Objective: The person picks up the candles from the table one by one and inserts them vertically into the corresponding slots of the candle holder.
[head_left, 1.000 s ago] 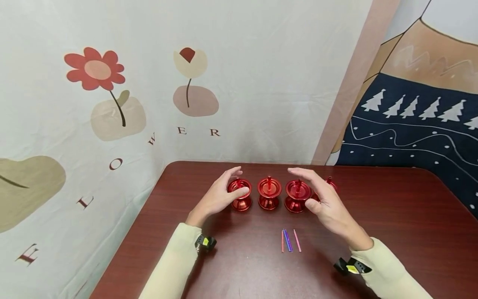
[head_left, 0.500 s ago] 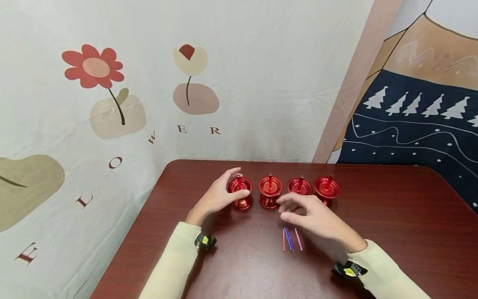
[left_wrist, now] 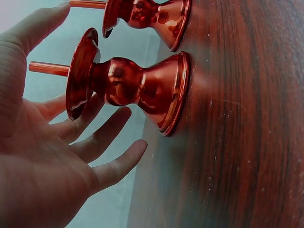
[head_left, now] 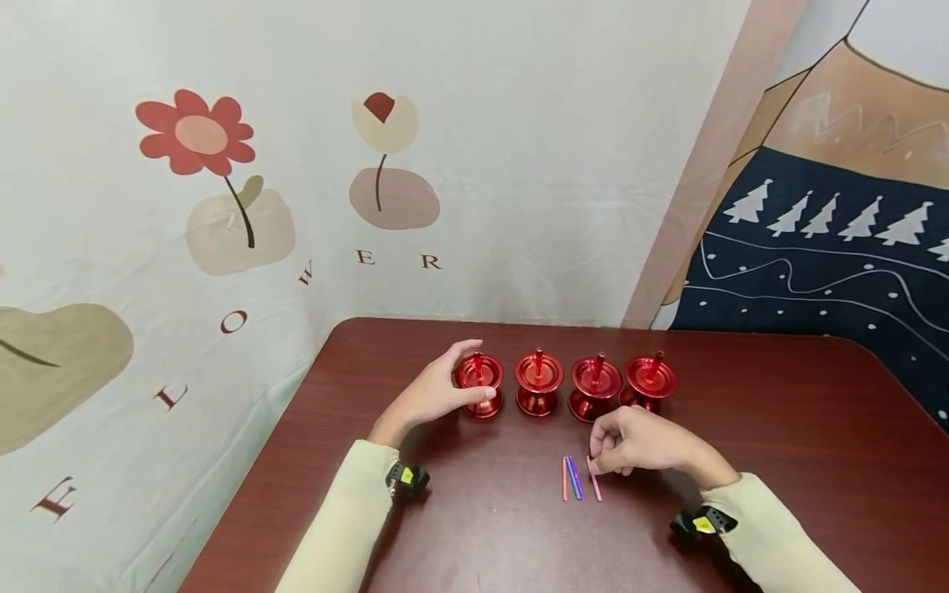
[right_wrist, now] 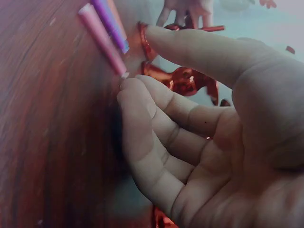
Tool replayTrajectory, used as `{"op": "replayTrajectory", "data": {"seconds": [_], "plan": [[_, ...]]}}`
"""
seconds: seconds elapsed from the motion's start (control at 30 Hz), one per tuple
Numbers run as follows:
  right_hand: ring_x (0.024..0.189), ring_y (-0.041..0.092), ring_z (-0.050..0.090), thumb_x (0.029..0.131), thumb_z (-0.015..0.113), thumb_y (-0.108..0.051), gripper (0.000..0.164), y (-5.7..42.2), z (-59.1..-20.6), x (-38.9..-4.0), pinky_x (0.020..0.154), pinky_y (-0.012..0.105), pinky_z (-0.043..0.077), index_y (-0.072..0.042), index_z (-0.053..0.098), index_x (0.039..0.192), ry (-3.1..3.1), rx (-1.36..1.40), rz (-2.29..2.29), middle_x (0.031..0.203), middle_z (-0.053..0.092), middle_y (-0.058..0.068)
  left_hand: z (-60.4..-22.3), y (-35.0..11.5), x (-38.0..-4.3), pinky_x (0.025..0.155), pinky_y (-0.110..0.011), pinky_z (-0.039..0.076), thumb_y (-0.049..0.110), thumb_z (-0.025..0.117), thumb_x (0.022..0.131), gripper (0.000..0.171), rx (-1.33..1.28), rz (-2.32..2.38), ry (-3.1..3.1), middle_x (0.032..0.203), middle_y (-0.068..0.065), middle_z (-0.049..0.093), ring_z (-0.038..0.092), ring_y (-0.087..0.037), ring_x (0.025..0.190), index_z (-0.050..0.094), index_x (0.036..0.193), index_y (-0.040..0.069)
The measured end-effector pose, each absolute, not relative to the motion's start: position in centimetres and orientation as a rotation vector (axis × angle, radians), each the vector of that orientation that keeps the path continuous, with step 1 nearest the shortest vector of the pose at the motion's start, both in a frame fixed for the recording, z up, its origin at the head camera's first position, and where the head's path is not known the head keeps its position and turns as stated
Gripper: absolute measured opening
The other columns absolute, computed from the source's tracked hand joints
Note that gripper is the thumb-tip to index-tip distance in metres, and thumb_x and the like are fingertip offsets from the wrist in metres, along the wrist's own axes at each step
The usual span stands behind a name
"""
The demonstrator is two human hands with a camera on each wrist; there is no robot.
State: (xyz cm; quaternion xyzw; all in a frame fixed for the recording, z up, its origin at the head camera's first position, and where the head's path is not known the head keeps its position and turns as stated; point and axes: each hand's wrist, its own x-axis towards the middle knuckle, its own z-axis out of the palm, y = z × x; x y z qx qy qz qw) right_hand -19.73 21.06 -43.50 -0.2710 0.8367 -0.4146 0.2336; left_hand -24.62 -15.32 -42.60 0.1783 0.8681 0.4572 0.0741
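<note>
A person's left hand point(head_left: 424, 395) is framing the leftmost red stand point(head_left: 474, 375), fingers spread and gripping nothing, while the right hand point(head_left: 648, 441), fingers bent and thumb parted without a pinch, is hovering at the far end of a pink stick point(head_left: 596, 487) lying on the brown table point(head_left: 460, 535).

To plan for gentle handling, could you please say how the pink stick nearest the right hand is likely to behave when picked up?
The pink stick looks thin and straight, so it is probably light and stiff, perhaps snapping if bent. Its rounded sides suggest it may roll on the table if nudged.
</note>
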Motion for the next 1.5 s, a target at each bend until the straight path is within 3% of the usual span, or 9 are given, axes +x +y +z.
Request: {"op": "replayTrajectory", "data": {"seconds": [0.3, 0.87, 1.13, 1.4, 1.5], "plan": [[0.059, 0.001, 0.051, 0.079, 0.099, -0.027, 0.027, 20.8, -44.2, -19.7, 0.054, 0.021, 0.036, -0.020, 0.074, 0.080, 2.443, -0.857, -0.983, 0.063, 0.058, -0.014, -42.6, -15.5, -24.7, 0.120, -0.053, 0.045, 0.035, 0.087, 0.094, 0.092, 0.548, 1.394, 2.583, 0.164, -0.013, 0.052, 0.055, -0.031, 0.144, 0.040, 0.169, 0.010], [0.060, 0.000, 0.051, 0.077, 0.100, -0.019, 0.027, 20.0, -44.1, -19.2, 0.056, 0.022, 0.038, -0.020, 0.073, 0.078, 2.498, -0.885, -0.959, 0.063, 0.057, -0.017, -42.9, -15.7, -24.8, 0.120, -0.054, 0.045, 0.034, 0.086, 0.095, 0.090, 0.571, 1.413, 2.565, 0.166, -0.019, 0.049, 0.055, -0.032, 0.145, 0.039, 0.168, 0.010], [0.054, 0.004, 0.057, 0.082, 0.092, -0.006, 0.020, 20.3, -44.4, -19.4, 0.049, 0.021, 0.040, -0.018, 0.076, 0.078, 2.440, -0.808, -1.059, 0.062, 0.065, -0.012, -42.8, -15.7, -24.7, 0.120, -0.055, 0.044, 0.032, 0.086, 0.095, 0.090, 0.585, 1.418, 2.555, 0.167, -0.019, 0.048, 0.055, -0.033, 0.146, 0.039, 0.168, 0.010], [0.053, 0.002, 0.054, 0.080, 0.083, 0.003, 0.026, 20.3, -44.5, -19.4, 0.050, 0.021, 0.039, -0.022, 0.077, 0.074, 2.541, -0.877, -1.028, 0.059, 0.059, -0.018, -43.1, -15.7, -24.9, 0.119, -0.054, 0.046, 0.033, 0.086, 0.095, 0.092, 0.577, 1.373, 2.573, 0.162, -0.015, 0.053, 0.058, -0.031, 0.142, 0.038, 0.169, 0.009], [0.056, 0.000, 0.052, 0.077, 0.082, -0.001, 0.026, 20.2, -44.5, -19.4, 0.056, 0.024, 0.039, -0.025, 0.075, 0.072, 2.616, -0.913, -0.967, 0.059, 0.055, -0.021, -43.1, -15.7, -24.8, 0.118, -0.054, 0.047, 0.034, 0.086, 0.095, 0.092, 0.577, 1.368, 2.570, 0.160, -0.015, 0.054, 0.059, -0.031, 0.140, 0.038, 0.169, 0.009]]}}
